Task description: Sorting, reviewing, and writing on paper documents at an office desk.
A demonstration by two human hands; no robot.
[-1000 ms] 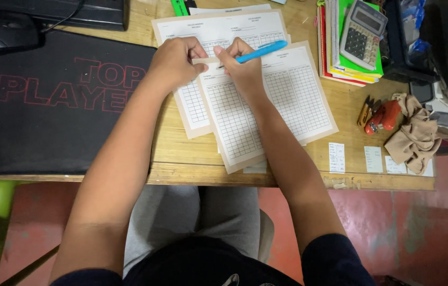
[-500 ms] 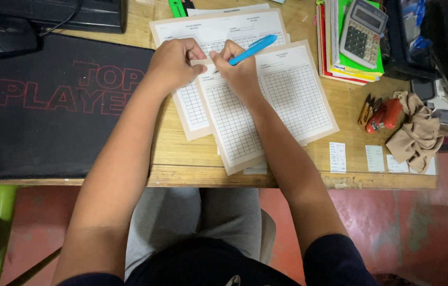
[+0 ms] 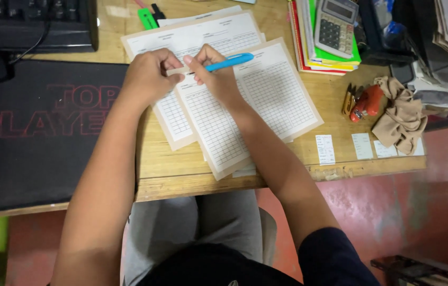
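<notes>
**Hands on form, pen at top edge**

Right hand (image 3: 217,79) pinches a blue pen (image 3: 229,62), tip at the header of the top form (image 3: 245,106). Left hand (image 3: 147,77) is curled, fingertips pinning the form's upper left corner. Forms lie fanned on the wooden desk (image 3: 335,106), overlapping, near its front edge. Judgement: sheets are thin, light, floppy, prone to sliding; best steadied flat by a corner. Calculator (image 3: 334,26) and stapler (image 3: 367,102) sit well apart, to the right.
</notes>
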